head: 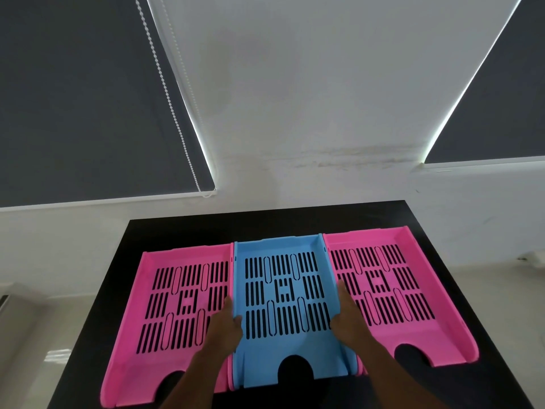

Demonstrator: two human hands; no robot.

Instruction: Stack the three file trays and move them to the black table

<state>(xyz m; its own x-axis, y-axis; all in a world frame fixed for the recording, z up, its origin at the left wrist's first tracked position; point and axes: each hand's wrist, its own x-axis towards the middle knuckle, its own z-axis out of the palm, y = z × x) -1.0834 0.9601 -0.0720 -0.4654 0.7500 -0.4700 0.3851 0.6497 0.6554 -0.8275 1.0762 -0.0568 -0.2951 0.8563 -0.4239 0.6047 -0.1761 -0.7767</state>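
A black table [182, 231] carries three slotted file trays side by side (pink [165, 305], blue [283, 293], pink [392, 287]).

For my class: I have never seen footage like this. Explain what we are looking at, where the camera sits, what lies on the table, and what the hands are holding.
No machine here: a person's two bare hands, filmed by one camera worn on the head, looking forward and down. Three slotted file trays lie side by side on a black table: a left pink tray, a blue tray in the middle, and a right pink tray. The left hand and right hand grip the blue tray's two sides.
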